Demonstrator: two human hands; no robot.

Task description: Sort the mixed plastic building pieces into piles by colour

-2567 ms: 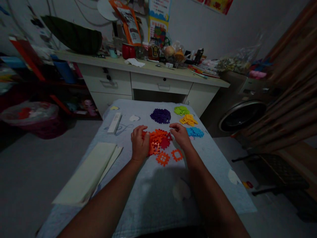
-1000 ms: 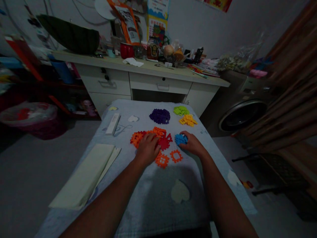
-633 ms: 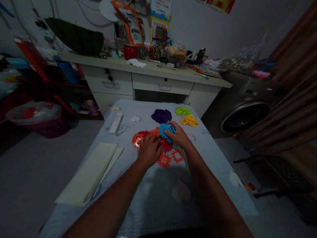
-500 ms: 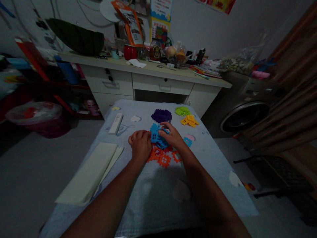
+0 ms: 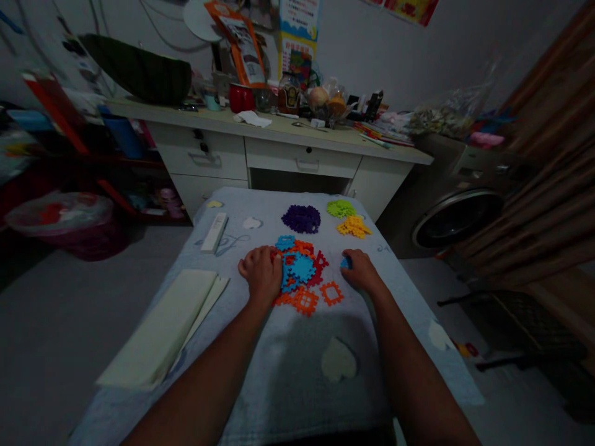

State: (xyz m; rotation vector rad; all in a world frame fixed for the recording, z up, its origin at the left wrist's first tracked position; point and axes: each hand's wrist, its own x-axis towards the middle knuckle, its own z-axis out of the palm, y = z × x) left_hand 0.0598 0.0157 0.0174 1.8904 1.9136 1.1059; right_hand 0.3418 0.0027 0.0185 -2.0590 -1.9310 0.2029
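A mixed heap of notched plastic building pieces (image 5: 302, 267), blue, red and orange, lies in the middle of the cloth. My left hand (image 5: 263, 271) rests against the heap's left edge with its fingers curled; what they hold, if anything, is hidden. To the right of the heap, my right hand (image 5: 361, 270) is closed on blue building pieces (image 5: 346, 262), mostly covered by the fingers. An orange square frame piece (image 5: 331, 293) lies flat between the heap and my right forearm.
Sorted piles of purple pieces (image 5: 301, 219), green pieces (image 5: 341, 208) and yellow pieces (image 5: 354, 227) lie farther back. A white box (image 5: 214, 233) and a folded pale cloth (image 5: 160, 331) are at the left. Behind the table stands a cluttered desk (image 5: 274, 133).
My right hand has moved right, off the heap, carrying blue pieces to where a single blue piece lay. The heap's blue and red pieces are now uncovered. My left hand has barely moved.
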